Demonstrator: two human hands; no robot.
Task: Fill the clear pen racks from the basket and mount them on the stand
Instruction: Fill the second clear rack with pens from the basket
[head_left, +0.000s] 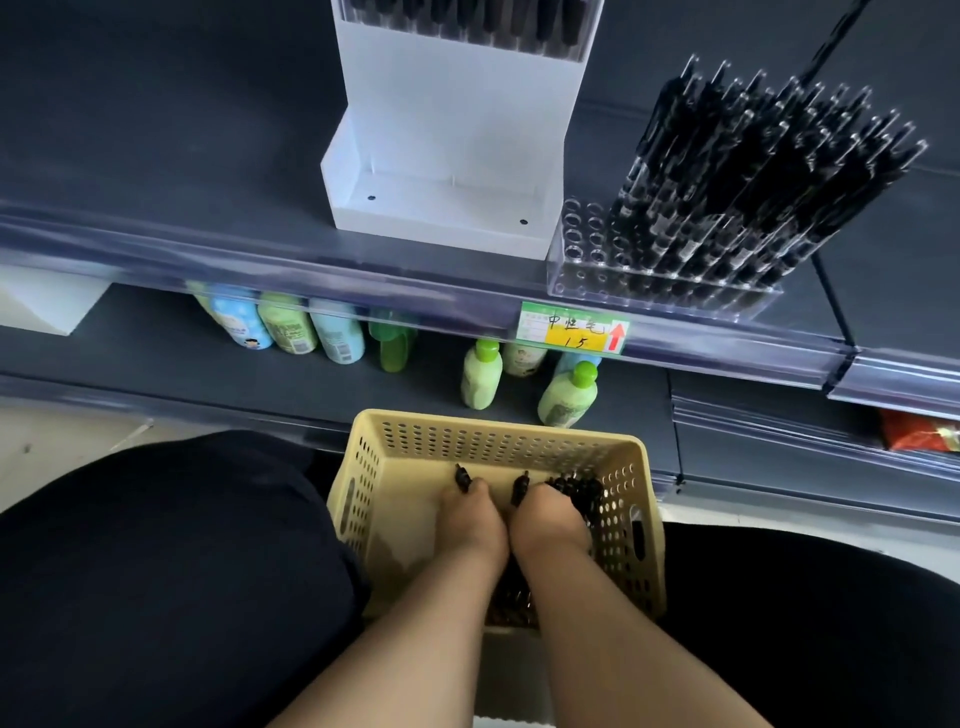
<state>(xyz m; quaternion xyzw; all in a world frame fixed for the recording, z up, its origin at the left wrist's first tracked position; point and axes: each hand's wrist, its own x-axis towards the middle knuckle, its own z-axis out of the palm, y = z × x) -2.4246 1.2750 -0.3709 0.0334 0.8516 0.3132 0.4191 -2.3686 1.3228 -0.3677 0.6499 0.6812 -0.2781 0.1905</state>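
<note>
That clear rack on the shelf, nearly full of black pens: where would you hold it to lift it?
I'd take the clear base block at its two short ends, coming in low from the front. The pens bristle up and lean right, so the top offers no hold.

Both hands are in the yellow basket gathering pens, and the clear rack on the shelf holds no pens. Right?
No: the head view shows the clear rack mostly full of black pens, only holes at its left end empty. The left hand and right hand are in the yellow basket.
</note>
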